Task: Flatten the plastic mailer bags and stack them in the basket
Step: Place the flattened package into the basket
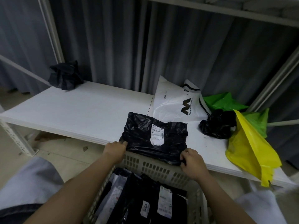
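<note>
A flattened black mailer bag (142, 135) with a white shipping label lies on the white shelf board (77, 110), its near edge hanging over the beige slotted basket (155, 167). My left hand (115, 149) grips the bag's near left corner. My right hand (191, 162) pinches its near right corner at the basket rim. Inside the basket lie several flattened black and white mailers (145, 201) with labels.
On the shelf stand a white printed bag (174, 102), a crumpled black bag (216, 125), green bags (226, 102) and a yellow bag (249, 149) hanging over the right front edge. A dark crumpled bag (65, 77) sits at the back left. Grey curtains hang behind.
</note>
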`<state>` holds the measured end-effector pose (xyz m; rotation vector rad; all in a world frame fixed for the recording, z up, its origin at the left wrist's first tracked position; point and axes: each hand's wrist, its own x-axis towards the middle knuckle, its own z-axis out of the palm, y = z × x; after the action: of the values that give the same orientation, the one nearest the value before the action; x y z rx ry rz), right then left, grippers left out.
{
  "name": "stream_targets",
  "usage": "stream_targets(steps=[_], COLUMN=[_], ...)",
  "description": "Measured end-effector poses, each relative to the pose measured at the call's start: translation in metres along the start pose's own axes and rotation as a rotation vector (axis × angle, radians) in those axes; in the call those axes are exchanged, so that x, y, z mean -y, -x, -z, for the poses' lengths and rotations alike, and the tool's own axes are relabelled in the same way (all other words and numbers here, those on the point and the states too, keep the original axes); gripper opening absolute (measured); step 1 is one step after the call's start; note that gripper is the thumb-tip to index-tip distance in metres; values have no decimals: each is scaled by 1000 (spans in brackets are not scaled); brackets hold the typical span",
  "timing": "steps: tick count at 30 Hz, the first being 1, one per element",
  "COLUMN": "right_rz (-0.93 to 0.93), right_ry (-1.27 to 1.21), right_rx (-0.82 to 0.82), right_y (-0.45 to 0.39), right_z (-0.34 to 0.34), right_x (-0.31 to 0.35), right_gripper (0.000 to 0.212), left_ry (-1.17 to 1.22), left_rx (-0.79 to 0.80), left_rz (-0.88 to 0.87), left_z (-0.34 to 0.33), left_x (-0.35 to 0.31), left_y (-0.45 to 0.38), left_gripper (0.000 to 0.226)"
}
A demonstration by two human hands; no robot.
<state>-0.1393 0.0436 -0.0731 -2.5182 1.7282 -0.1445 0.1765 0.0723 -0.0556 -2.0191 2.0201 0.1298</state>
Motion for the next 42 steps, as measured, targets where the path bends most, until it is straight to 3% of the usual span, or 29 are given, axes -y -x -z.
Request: stream_targets(steps=[5, 9, 11, 18, 20, 22, 24, 27, 33, 36, 37, 39, 42], right_rz=[-33, -8, -6, 150, 221, 282, 301, 323, 387, 364, 307, 186, -10], right_ry=[182, 256, 242, 240, 259, 239, 207, 205, 44, -98, -171, -324, -436], right_rx=[162, 27, 38, -140, -275, -422, -469, -449, -132, -10, 1, -89, -307], right_y=[10, 8, 3, -5, -8, -9, -6, -1, 11, 11, 9, 0, -22], right_z=[-25, -42, -50, -69, -75, -80, -78, -72, -70, -69, -64, -58, -41], right_x=[11, 18, 19, 18, 16, 16, 18, 12, 1, 2, 5, 11, 15], right_gripper=[59, 92, 95, 87, 70, 39, 28, 25, 33, 6, 13, 24, 22], left_ry=[69, 159, 196, 155, 168, 279, 366, 384, 321, 291, 269, 247, 416], left_rx=[176, 185, 166, 53, 55, 55, 71, 126, 120, 55, 12, -93, -266], left_rz=[-84, -133, -161, -289, -298, -261, -197, -150, -101, -91, -90, -82, -53], left_z=[-23, -23, -19, -33, -40, -41, -39, -35, -33, -32, -31, -27, -18], left_x=[-7, -11, -15, -37, -42, -47, -50, -57, -66, -68, -69, -69, -60], left_y=[3, 7, 6, -5, -11, -18, -25, -38, -45, -48, -49, -51, -61], left_gripper=[68, 67, 67, 87, 92, 96, 76, 58, 56, 53, 52, 47, 37])
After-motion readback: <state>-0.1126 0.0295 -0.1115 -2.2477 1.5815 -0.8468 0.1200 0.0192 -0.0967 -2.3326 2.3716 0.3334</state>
